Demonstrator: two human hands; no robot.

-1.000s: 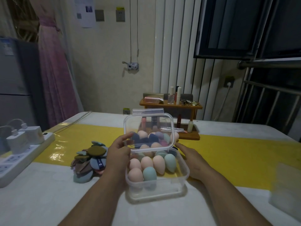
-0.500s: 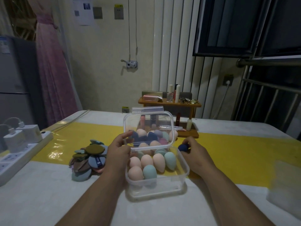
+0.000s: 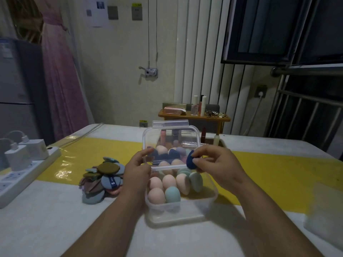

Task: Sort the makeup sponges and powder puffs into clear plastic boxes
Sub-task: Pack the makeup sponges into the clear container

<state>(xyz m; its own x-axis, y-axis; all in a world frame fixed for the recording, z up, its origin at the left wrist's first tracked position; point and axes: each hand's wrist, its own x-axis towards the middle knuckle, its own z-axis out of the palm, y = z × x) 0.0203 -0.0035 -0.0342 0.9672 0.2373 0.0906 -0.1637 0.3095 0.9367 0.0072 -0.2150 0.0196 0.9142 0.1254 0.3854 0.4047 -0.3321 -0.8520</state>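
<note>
Lifted since earlier: right hand (image 3: 220,164) now over the clear box (image 3: 181,210), centre frame, grip pinching a navy makeup sponge (image 3: 191,161), likely to drop in. Grip of left hand (image 3: 138,167) clasps the lid (image 3: 170,141), propping it open for access. Unsorted powder puffs (image 3: 104,179) sit centre-left on desk (image 3: 55,229).

At four o'clock from the box (image 3: 178,213), a pale shape (image 3: 324,204) was too blurred to tell; at nine, the edge cut the strip (image 3: 14,180).
</note>
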